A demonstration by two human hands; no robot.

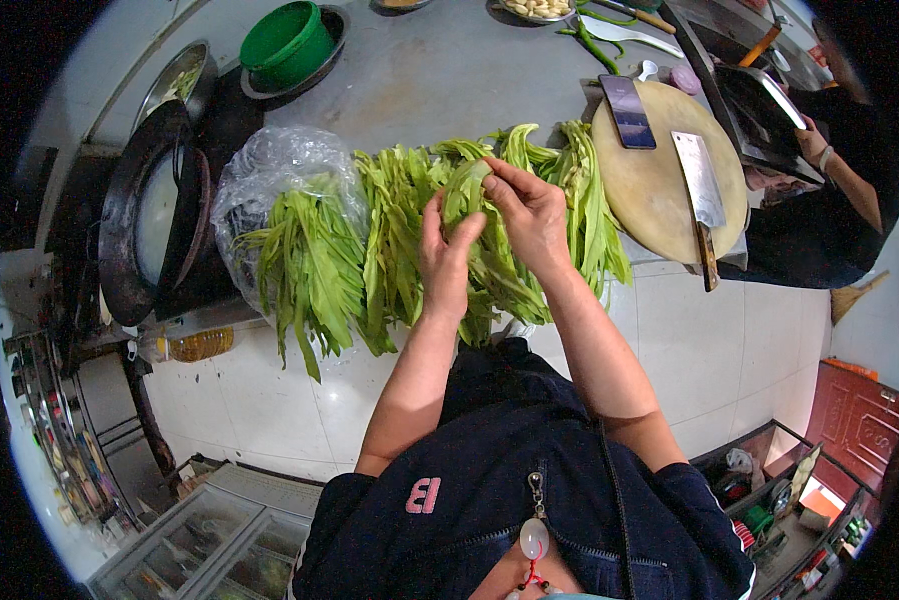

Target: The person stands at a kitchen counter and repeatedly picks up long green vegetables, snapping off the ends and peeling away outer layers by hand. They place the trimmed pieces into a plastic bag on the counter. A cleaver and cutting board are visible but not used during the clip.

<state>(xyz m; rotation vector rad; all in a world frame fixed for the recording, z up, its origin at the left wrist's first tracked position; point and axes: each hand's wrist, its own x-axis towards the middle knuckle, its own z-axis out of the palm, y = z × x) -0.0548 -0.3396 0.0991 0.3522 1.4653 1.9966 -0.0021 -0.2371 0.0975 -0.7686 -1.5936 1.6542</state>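
Observation:
Both hands meet over a row of long leafy greens along the near edge of the grey counter. My left hand cups a bunch of the leaves from the left. On its other side, my right hand pinches the top of the same bunch between thumb and fingers. More greens lie left of the hands, and another bunch lies to their right. At far left of the row, leaves spill from a clear plastic bag and hang over the counter edge.
A round chopping board at right bears a cleaver and a phone. Behind lie green chillies and a bowl of garlic cloves. A green basin and a wok stand left. Another person holds a dark tray.

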